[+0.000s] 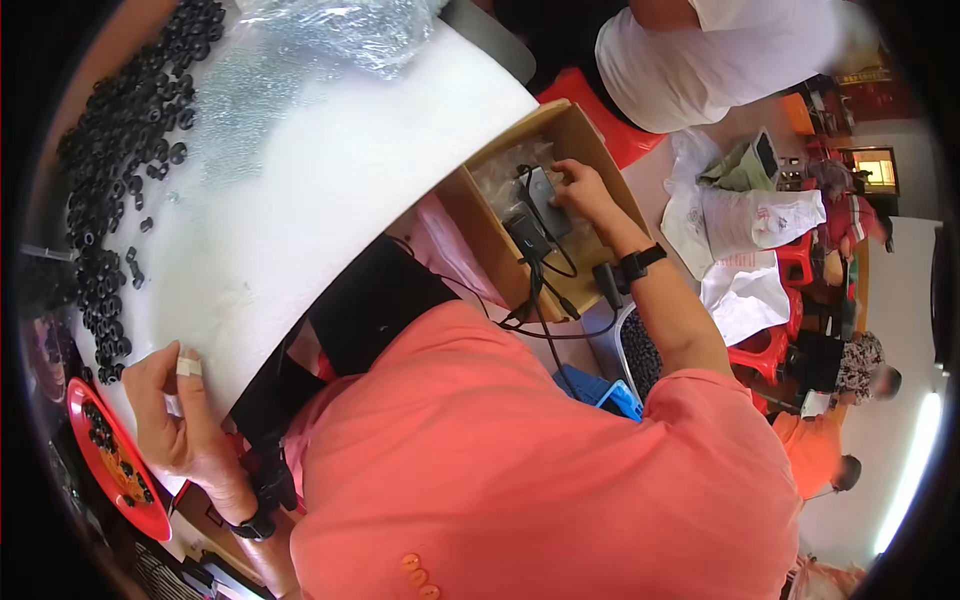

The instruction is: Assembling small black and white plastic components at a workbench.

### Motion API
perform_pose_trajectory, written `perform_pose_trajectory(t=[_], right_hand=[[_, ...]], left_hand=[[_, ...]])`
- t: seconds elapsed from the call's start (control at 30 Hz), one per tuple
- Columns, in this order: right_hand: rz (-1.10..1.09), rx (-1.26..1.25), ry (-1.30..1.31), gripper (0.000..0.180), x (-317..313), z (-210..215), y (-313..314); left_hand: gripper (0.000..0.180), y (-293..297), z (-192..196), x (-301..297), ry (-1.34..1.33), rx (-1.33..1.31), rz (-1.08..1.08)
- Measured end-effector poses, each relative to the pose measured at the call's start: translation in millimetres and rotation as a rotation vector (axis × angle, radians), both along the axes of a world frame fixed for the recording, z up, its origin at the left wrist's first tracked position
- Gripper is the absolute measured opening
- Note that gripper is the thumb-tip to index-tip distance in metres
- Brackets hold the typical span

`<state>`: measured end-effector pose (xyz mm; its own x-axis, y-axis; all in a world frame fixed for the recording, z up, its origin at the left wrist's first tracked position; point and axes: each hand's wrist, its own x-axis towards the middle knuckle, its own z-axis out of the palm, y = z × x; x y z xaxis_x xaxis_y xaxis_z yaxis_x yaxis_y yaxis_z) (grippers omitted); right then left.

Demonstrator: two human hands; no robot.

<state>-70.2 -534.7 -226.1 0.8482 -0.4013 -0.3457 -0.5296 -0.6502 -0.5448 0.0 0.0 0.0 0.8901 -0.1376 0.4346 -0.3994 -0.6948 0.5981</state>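
Observation:
My right hand point(583, 192) reaches into a cardboard box point(615, 175), its fingers curled at the edge of a dark grey rectangular device point(543, 197) and seeming to grip it. Beside that device lies a black power adapter point(527, 236) with black cables point(557, 298) trailing over the box's side. Clear plastic wrapping point(505, 175) is bunched in the box. My left hand point(180, 425) rests at the near left edge of the white table point(330, 190), fingers stretched out, one with a pale bandage. Small black ring-shaped parts point(105, 290) are nearest to it.
Many more black parts cover the table's left side; bubble wrap point(350, 35) lies at its far end. A red plate point(120, 470) with small parts stands by my left hand. Right of the box are a blue basket point(600, 392), white sacks point(755, 215) and red stools point(765, 350). Other people sit nearby.

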Motion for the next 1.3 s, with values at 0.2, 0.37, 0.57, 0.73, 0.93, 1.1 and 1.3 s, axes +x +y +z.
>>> perform_pose_trajectory(t=[0.2,0.37,0.57,0.73,0.93,1.1,1.3], right_hand=[[-0.322,0.544,-0.094,0.044,-21,58,-10],[-0.204,0.454,-0.492,0.032,-8,188,61],[0.411,0.945,-0.805,0.021,57,314,212],[0.649,-0.164,-0.866,0.019,160,262,295],[0.891,-0.722,-0.707,0.018,211,246,313],[0.971,-0.787,-0.679,0.024,212,249,322],[1.046,-0.896,-0.731,0.021,217,245,318]], left_hand=[[0.009,-2,-11,9,-0.052,-0.045,-0.058],[0.014,-4,-8,12,-0.101,-0.082,-0.115],[0.015,-1,-14,15,-0.176,-0.123,-0.136],[0.016,2,-16,15,-0.207,-0.138,-0.158],[0.016,7,-21,15,-0.216,-0.146,-0.15],[0.016,9,-24,16,-0.227,-0.159,-0.14],[0.013,9,-22,15,-0.23,-0.157,-0.148]])
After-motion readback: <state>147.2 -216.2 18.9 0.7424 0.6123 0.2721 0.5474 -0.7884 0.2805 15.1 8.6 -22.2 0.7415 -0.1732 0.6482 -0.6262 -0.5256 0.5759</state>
